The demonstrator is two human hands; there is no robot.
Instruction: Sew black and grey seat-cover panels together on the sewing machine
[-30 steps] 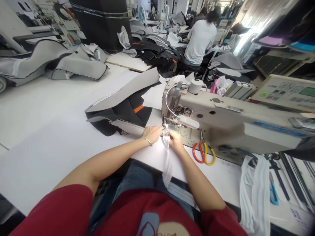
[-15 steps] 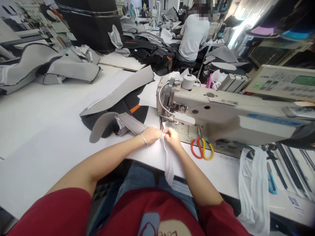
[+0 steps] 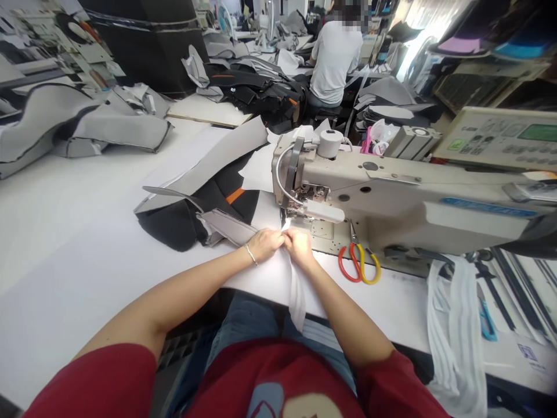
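Note:
Both my hands sit close together at the front of an industrial sewing machine [image 3: 348,197], just below its needle area. My left hand [image 3: 265,244] and my right hand [image 3: 299,248] pinch a white fabric strip [image 3: 297,296], whose loose end hangs over the table's front edge. The strip's upper end runs toward the presser foot [image 3: 285,217], partly hidden behind my fingers. To the left of my left hand lies a black and grey upholstery panel [image 3: 183,217] with an orange stripe. Its grey edge almost reaches my left hand.
Red and yellow scissors [image 3: 359,264] lie on the machine bed, right of my right hand. A white worktable [image 3: 87,220] spreads left. White strips [image 3: 455,331] hang at right. A control panel [image 3: 496,139] stands behind the machine, and a co-worker [image 3: 335,64] sits beyond, among stacked panels.
My hands have drawn closer together on the white strip. The grey flap that stood curled up at the panel's left end now lies lower against it.

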